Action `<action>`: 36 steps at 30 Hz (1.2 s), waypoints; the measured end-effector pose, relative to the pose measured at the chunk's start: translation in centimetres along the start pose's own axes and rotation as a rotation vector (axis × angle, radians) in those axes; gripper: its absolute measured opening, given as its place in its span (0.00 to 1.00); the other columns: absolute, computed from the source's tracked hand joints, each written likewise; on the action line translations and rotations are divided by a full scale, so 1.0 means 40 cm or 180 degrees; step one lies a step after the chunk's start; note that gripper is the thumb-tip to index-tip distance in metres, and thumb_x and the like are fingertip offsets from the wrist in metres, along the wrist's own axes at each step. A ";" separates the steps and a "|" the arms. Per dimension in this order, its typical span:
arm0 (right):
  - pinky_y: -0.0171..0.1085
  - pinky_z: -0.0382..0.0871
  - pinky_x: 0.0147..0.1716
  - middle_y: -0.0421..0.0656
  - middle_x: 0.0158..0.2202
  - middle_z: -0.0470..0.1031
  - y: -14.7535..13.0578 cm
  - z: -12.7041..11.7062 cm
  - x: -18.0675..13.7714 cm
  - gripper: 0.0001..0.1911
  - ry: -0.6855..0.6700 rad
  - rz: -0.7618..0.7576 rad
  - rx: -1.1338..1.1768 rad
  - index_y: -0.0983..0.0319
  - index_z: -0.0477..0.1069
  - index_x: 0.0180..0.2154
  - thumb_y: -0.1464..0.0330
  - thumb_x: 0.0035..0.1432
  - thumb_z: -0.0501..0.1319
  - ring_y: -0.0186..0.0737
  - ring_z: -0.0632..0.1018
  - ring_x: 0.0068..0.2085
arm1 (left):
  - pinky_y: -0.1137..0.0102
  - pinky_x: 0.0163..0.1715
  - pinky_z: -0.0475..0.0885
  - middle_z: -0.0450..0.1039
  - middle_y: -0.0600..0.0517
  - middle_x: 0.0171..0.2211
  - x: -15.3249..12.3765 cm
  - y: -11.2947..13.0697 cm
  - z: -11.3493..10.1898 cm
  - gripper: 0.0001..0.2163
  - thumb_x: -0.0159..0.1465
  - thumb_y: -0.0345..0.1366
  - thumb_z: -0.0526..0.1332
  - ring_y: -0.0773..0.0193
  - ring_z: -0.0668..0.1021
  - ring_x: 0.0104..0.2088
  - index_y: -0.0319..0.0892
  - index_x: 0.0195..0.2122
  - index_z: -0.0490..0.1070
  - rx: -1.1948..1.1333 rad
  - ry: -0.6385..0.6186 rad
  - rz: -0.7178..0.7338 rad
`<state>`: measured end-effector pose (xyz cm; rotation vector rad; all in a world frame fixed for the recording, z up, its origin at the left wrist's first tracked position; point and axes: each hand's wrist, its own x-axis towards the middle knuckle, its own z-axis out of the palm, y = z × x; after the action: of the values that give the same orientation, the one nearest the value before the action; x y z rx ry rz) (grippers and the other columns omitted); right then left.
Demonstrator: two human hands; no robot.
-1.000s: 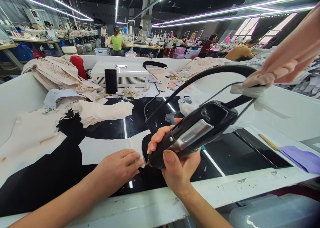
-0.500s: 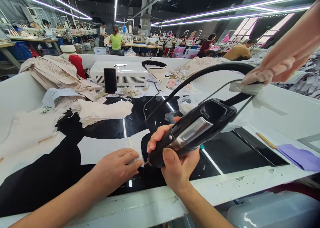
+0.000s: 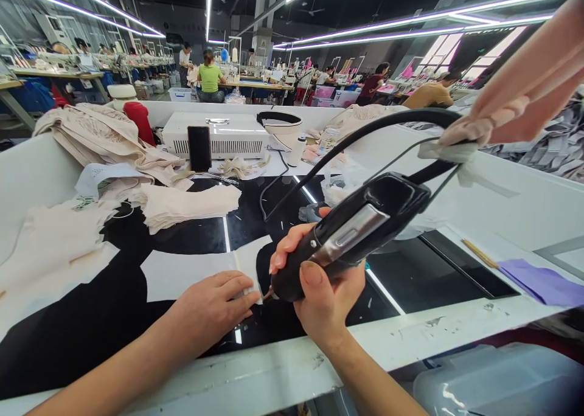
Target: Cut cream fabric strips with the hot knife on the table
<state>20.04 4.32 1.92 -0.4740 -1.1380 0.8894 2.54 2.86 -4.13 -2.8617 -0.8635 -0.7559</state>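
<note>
My right hand [image 3: 319, 294] is wrapped round a black corded hand tool [image 3: 351, 233] with a silver lever on its side. It is tilted, its narrow tip down to the left at the edge of a white fabric piece [image 3: 187, 273]. Whether the tip touches the fabric is hard to see. With fingers close together, my left hand [image 3: 223, 300] grips that piece's right end, where a strip looks folded over. The fabric lies on a glossy black work surface [image 3: 314, 325]. From the tool's rear a thick black cable [image 3: 365, 130] arches up, tied to a hanging pink cloth [image 3: 524, 87].
Stacked cream fabric pieces [image 3: 187, 204] and a larger cream heap [image 3: 100, 130] lie on the left. Behind stand a phone [image 3: 199, 148], a vented white box [image 3: 219, 133] and a white bottle [image 3: 297, 151]. A purple cloth [image 3: 542, 280] lies right. People sit at sewing stations beyond.
The view has shifted slightly. Both hands, the tool and the white fabric piece keep nearly the same places relative to one another.
</note>
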 end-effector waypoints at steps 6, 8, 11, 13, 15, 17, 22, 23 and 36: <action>0.36 0.75 0.23 0.35 0.32 0.73 0.007 0.001 -0.001 0.32 0.0092 0.0133 -0.0025 0.52 0.60 0.54 0.55 0.56 0.74 0.35 0.76 0.25 | 0.61 0.51 0.81 0.78 0.43 0.48 0.003 0.005 -0.007 0.09 0.73 0.30 0.56 0.55 0.82 0.49 0.38 0.52 0.71 0.0016 0.0030 0.0016; 0.35 0.75 0.22 0.35 0.32 0.73 0.007 0.001 -0.002 0.32 0.0089 0.0149 -0.0022 0.52 0.60 0.54 0.54 0.55 0.74 0.35 0.76 0.25 | 0.61 0.51 0.81 0.78 0.43 0.48 0.004 0.006 -0.007 0.09 0.73 0.30 0.56 0.55 0.82 0.49 0.39 0.53 0.71 0.0013 0.0032 0.0010; 0.35 0.74 0.21 0.36 0.32 0.73 0.005 0.001 -0.002 0.32 0.0111 0.0133 -0.0007 0.52 0.60 0.54 0.55 0.55 0.74 0.35 0.76 0.25 | 0.61 0.51 0.81 0.78 0.43 0.48 0.005 0.005 -0.007 0.10 0.73 0.30 0.56 0.56 0.82 0.49 0.38 0.53 0.71 0.0010 0.0062 0.0011; 0.35 0.74 0.21 0.36 0.32 0.73 0.004 0.001 -0.002 0.32 0.0118 0.0119 -0.0017 0.52 0.60 0.53 0.55 0.55 0.74 0.35 0.76 0.25 | 0.62 0.51 0.81 0.78 0.43 0.48 0.005 0.004 -0.006 0.10 0.74 0.30 0.56 0.56 0.82 0.49 0.39 0.53 0.71 0.0006 0.0067 0.0004; 0.35 0.75 0.21 0.36 0.33 0.73 0.005 0.001 -0.002 0.31 0.0113 0.0109 -0.0020 0.52 0.61 0.53 0.55 0.56 0.74 0.35 0.76 0.25 | 0.62 0.51 0.81 0.78 0.43 0.48 0.005 0.004 -0.006 0.10 0.74 0.30 0.55 0.56 0.82 0.49 0.39 0.53 0.71 0.0000 0.0059 -0.0004; 0.35 0.75 0.22 0.36 0.33 0.73 0.007 0.001 -0.003 0.31 0.0101 0.0108 0.0004 0.52 0.61 0.53 0.55 0.56 0.74 0.35 0.76 0.25 | 0.61 0.51 0.81 0.78 0.44 0.48 0.004 0.004 -0.006 0.10 0.74 0.30 0.55 0.56 0.82 0.48 0.38 0.52 0.72 -0.0002 0.0061 0.0002; 0.35 0.74 0.23 0.37 0.34 0.73 0.011 0.002 -0.006 0.26 -0.0025 0.0030 -0.0039 0.53 0.62 0.53 0.58 0.60 0.72 0.34 0.75 0.25 | 0.60 0.51 0.81 0.78 0.43 0.48 0.002 0.003 -0.005 0.09 0.74 0.30 0.55 0.54 0.82 0.49 0.38 0.52 0.72 -0.0011 0.0092 0.0010; 0.35 0.74 0.23 0.37 0.34 0.73 0.011 0.002 -0.006 0.25 -0.0040 0.0030 -0.0096 0.53 0.63 0.53 0.58 0.61 0.71 0.34 0.75 0.25 | 0.60 0.51 0.81 0.78 0.44 0.48 0.002 0.003 -0.005 0.09 0.74 0.30 0.55 0.54 0.82 0.49 0.38 0.52 0.72 -0.0021 0.0079 0.0001; 0.33 0.75 0.25 0.37 0.36 0.74 0.017 -0.002 -0.003 0.17 -0.0133 -0.0071 0.0142 0.53 0.69 0.49 0.62 0.62 0.71 0.32 0.76 0.27 | 0.59 0.50 0.82 0.77 0.44 0.48 0.002 0.002 -0.008 0.09 0.74 0.31 0.56 0.54 0.82 0.48 0.39 0.53 0.72 -0.0081 0.0058 -0.0021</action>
<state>19.86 4.61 1.34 -0.4071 -1.1571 0.9071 2.51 2.79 -3.81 -2.8707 -0.8677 -0.7984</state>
